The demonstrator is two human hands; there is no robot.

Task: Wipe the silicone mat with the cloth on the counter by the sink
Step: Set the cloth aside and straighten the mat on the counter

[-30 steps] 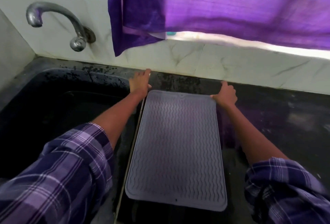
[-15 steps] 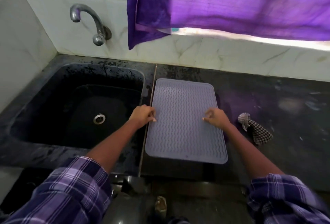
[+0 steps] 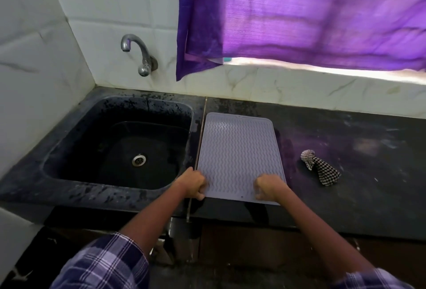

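1. Silicone mat (image 3: 239, 157) lies flat on the dark table (image 3: 345, 196), its left long edge just beside the sink (image 3: 115, 145), its near short edge close to the table's front edge. Grey, wavy ribbed surface.
2. Sink sits at the table's left end; tap (image 3: 138, 55) on the tiled wall above it. Purple curtain (image 3: 299, 16) hangs over the back wall.
3. Left hand (image 3: 194, 183) at the mat's near-left corner, fingers curled at the mat's edge; it looks like a grip on the corner, though the pinch itself is not plainly visible.
4. Right hand (image 3: 268, 188) on the mat's near-right corner, fingers curled down against it; whether they grasp the edge or only press cannot be told for certain.
5. Checked cloth (image 3: 321, 170), bunched, lies on the table right of the mat, apart from it, untouched by either hand.
6. Judgement: step in hand is squaring and settling the mat; no wiping yet.
7. To do it well: keep the mat fully on the table, clear of the sink rim, flat with no lifted corner. Then one hand should pin a corner while the other fetches the cloth and wipes along the ribs, so the mat does not slide.
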